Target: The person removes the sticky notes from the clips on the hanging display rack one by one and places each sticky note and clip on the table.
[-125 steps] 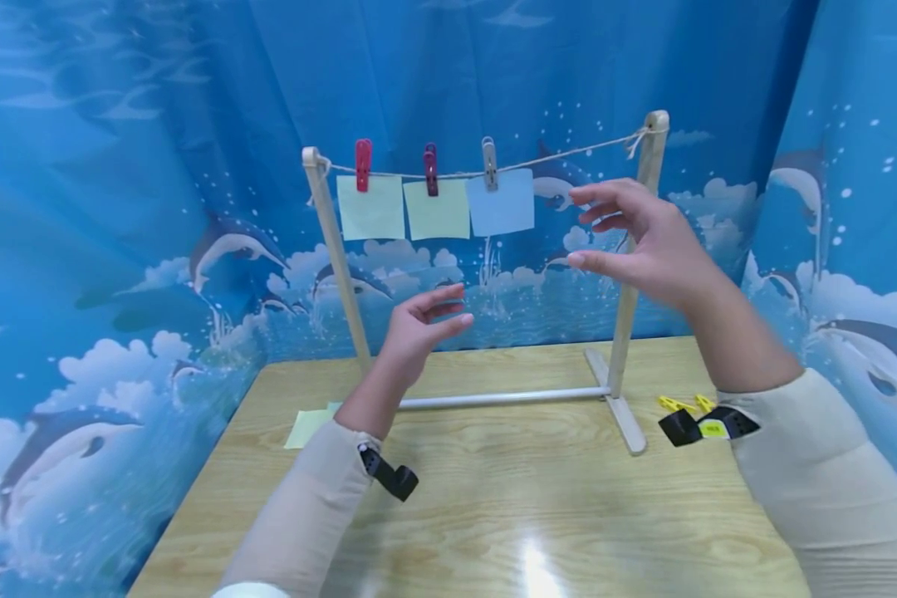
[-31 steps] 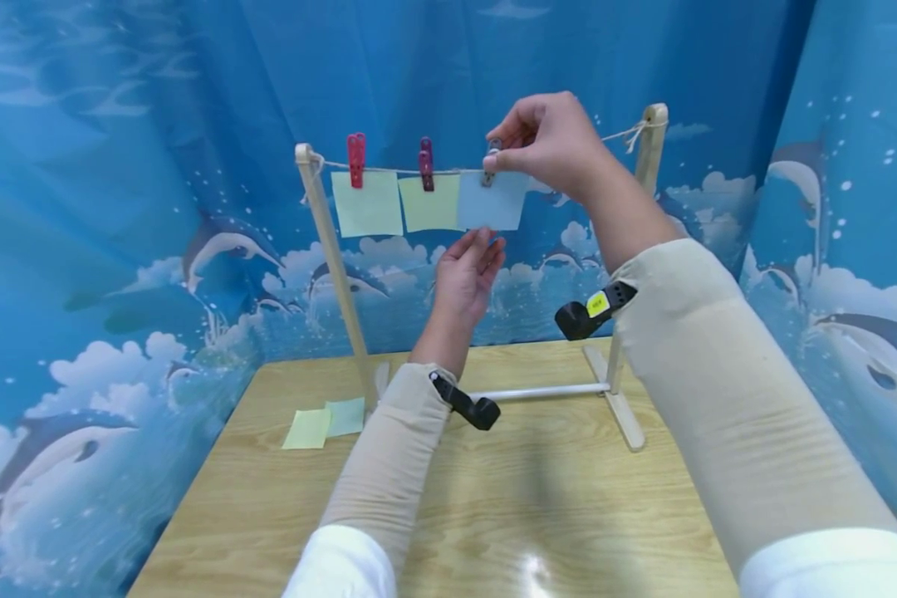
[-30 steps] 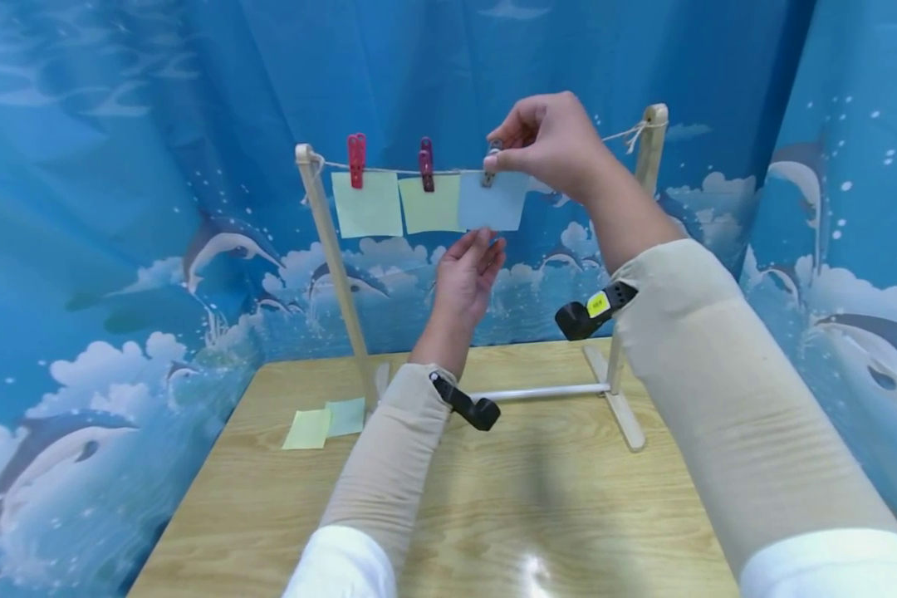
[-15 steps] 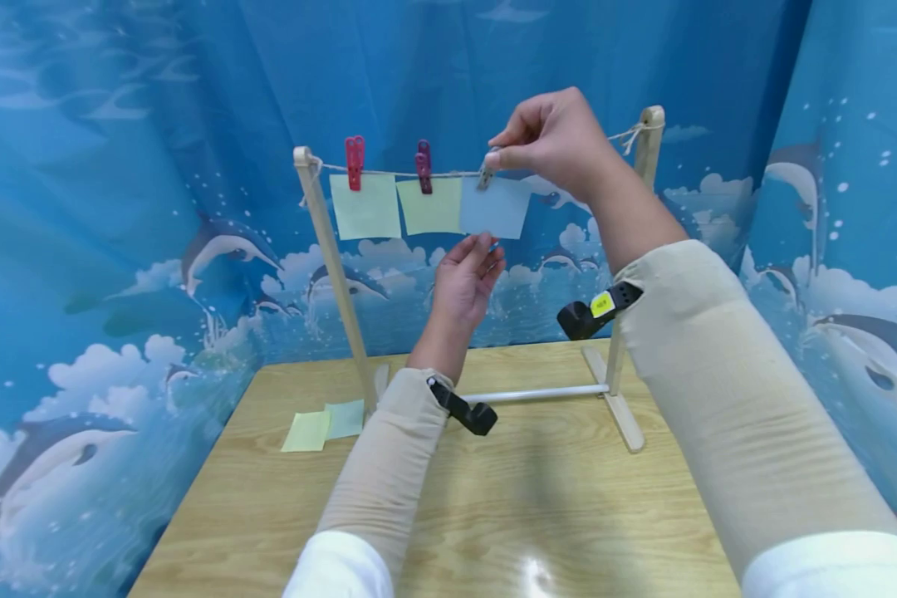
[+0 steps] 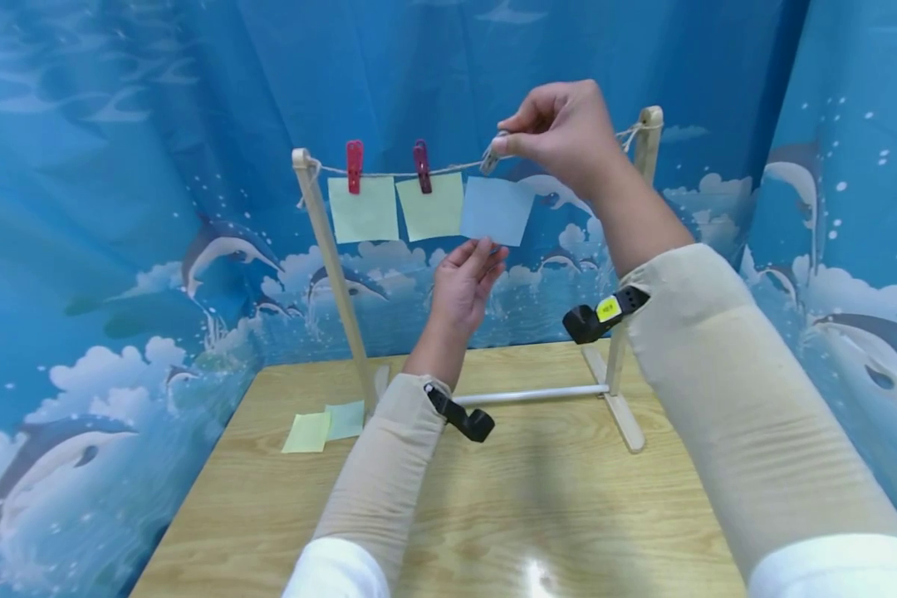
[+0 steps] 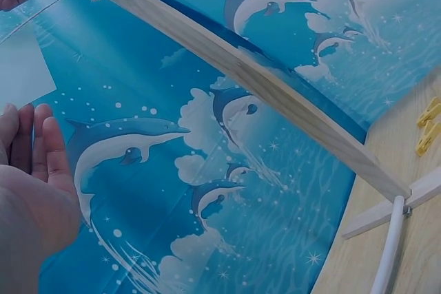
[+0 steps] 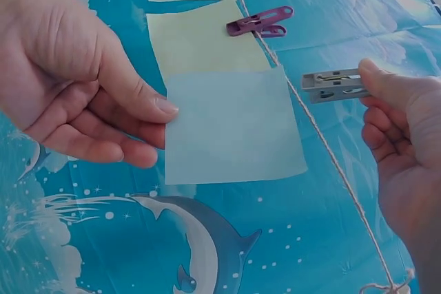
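Observation:
My left hand (image 5: 463, 282) pinches the lower edge of a blue paper square (image 5: 497, 209) between thumb and fingers, just below the string. In my right hand (image 5: 564, 124) a grey clothespin (image 7: 335, 85) is pinched between thumb and fingers. The right wrist view shows this clothespin apart from both the string (image 7: 331, 149) and the blue paper. A red clothespin (image 5: 355, 166) clips a pale green paper square (image 5: 364, 209) to the string. Beside it a dark purple clothespin (image 5: 422, 166) clips a yellow-green paper square (image 5: 431, 208), which the blue paper partly overlaps in the right wrist view.
The string runs between two wooden posts (image 5: 332, 257) joined low down by a white rod (image 5: 531, 394). A yellow paper square (image 5: 306, 433) and a pale green-blue sheet (image 5: 345, 419) lie on the table (image 5: 493, 507). Yellow clothespins (image 6: 428, 126) lie at the right.
My right hand has drawn the grey clothespin up and off the blue paper and string. The blue paper has dropped slightly and tilted, its lower edge still pinched by my left hand.

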